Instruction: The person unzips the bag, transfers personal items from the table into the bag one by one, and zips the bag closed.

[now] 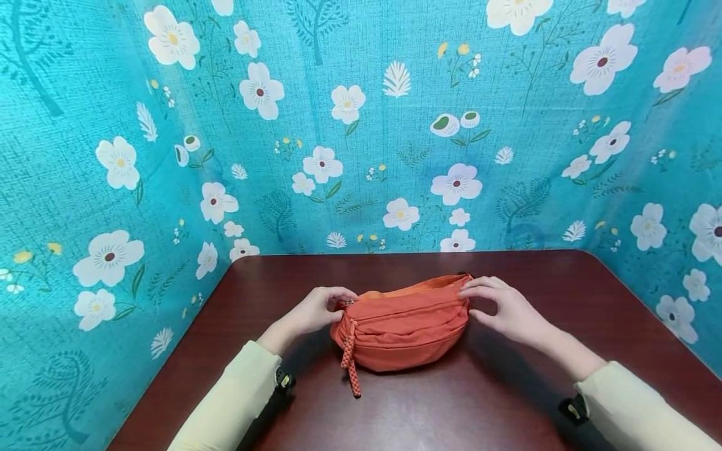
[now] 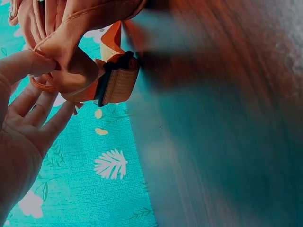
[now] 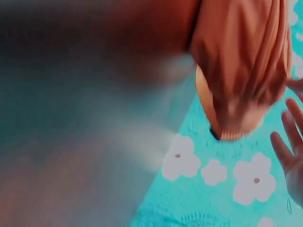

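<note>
An orange-red waist bag (image 1: 403, 329) sits on the table, with a braided zipper pull (image 1: 350, 360) hanging from its left side. My left hand (image 1: 316, 311) pinches the bag's left end. The left wrist view shows the thumb (image 2: 35, 64) against the fabric, beside a dark buckle (image 2: 106, 82) with a strap. At the opposite end, my right hand (image 1: 504, 310) has its thumb and fingertips by the bag's upper corner. In the right wrist view, the fingers (image 3: 283, 150) are spread apart from the bag, and the thumb is near its edge.
The bag is on a dark reddish-brown table (image 1: 412, 413) with a glossy surface. Turquoise flowered cloth (image 1: 361, 144) stands behind the table and along both sides.
</note>
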